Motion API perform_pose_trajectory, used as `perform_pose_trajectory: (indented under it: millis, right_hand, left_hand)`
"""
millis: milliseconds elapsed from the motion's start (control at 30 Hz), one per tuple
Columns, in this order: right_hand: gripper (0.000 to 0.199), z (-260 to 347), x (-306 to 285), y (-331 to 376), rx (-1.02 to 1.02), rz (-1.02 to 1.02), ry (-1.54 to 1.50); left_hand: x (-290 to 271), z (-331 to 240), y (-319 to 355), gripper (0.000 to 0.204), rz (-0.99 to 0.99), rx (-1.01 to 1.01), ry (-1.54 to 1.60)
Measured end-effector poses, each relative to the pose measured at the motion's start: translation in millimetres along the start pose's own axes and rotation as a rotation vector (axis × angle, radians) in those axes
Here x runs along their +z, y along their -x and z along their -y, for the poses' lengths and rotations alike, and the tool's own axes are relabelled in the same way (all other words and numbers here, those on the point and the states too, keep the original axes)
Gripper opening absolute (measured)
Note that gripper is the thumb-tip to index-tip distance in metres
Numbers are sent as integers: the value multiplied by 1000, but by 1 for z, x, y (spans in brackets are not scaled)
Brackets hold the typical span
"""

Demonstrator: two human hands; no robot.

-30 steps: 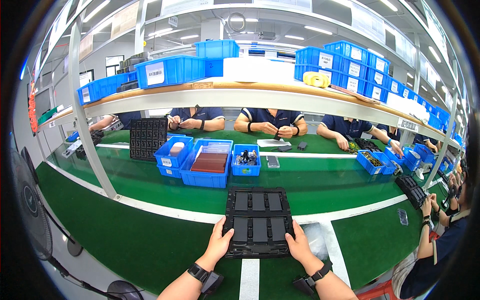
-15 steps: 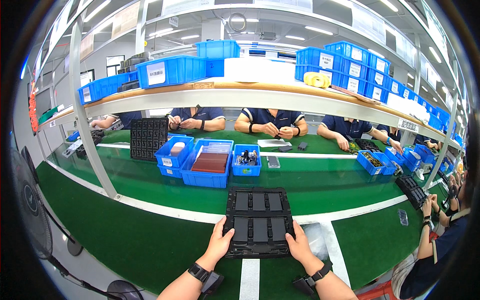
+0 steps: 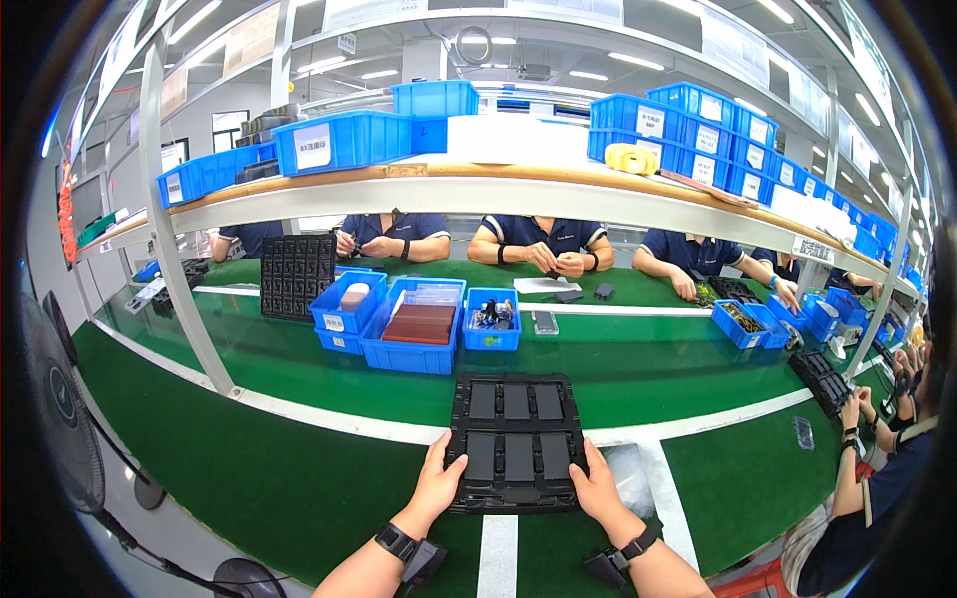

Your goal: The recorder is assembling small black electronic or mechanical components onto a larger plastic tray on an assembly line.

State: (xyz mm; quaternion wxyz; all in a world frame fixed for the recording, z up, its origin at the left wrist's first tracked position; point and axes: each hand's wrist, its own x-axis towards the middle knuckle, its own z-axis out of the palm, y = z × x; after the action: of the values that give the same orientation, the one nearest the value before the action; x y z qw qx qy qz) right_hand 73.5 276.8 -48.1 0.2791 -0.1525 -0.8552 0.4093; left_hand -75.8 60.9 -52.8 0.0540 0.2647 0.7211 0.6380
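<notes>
A black plastic tray [image 3: 516,423] lies on the green bench in front of me, with its long side running away from me. Several flat dark rectangular pieces [image 3: 517,456] sit in its pockets in two rows. My left hand [image 3: 439,480] grips the tray's left edge, thumb on top of the rim. On the opposite edge, my right hand [image 3: 596,485] holds it the same way. The undersides of the fingers are hidden by the tray. Both wrists wear black straps with a small dark box.
Beyond the tray stand blue bins, one with brown sheets [image 3: 417,327] and one with small parts [image 3: 491,317]. A black tray [image 3: 297,276] leans upright at the left. A shelf [image 3: 478,189] crosses overhead. Co-workers sit opposite and at right; a fan [image 3: 68,419] stands left.
My hands and the tray stay where they were. Across the bench, the co-worker at far left has shifted their arm; others move their hands only slightly.
</notes>
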Motion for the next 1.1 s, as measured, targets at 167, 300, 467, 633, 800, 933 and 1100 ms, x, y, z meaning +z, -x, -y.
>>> perform_pose_trajectory:
  millis: [167, 300, 467, 633, 800, 933, 1100]
  right_hand:
    - [56, 3, 0, 0, -11, -2, -14]
    - [56, 3, -1, 0, -16, -4, -10]
    - [56, 0, 0, -1, -17, -2, -13]
    - [56, 2, 0, 0, -11, 2, -22]
    - [57, 5, -2, 0, 15, 14, 9]
    - [57, 4, -1, 0, 13, 10, 8]
    - [56, 3, -2, 0, -22, 4, 6]
  left_hand:
    - [0, 0, 0, 54, 0, -8, 39]
    - [0, 0, 0, 53, 1, -3, 36]
    - [0, -1, 0, 53, 3, -9, 35]
    - [0, 1, 0, 53, 6, -13, 72]
    - [0, 3, -1, 53, 3, -9, 58]
    - [0, 2, -1, 53, 6, 1, 46]
    - [0, -2, 0, 53, 9, 5, 27]
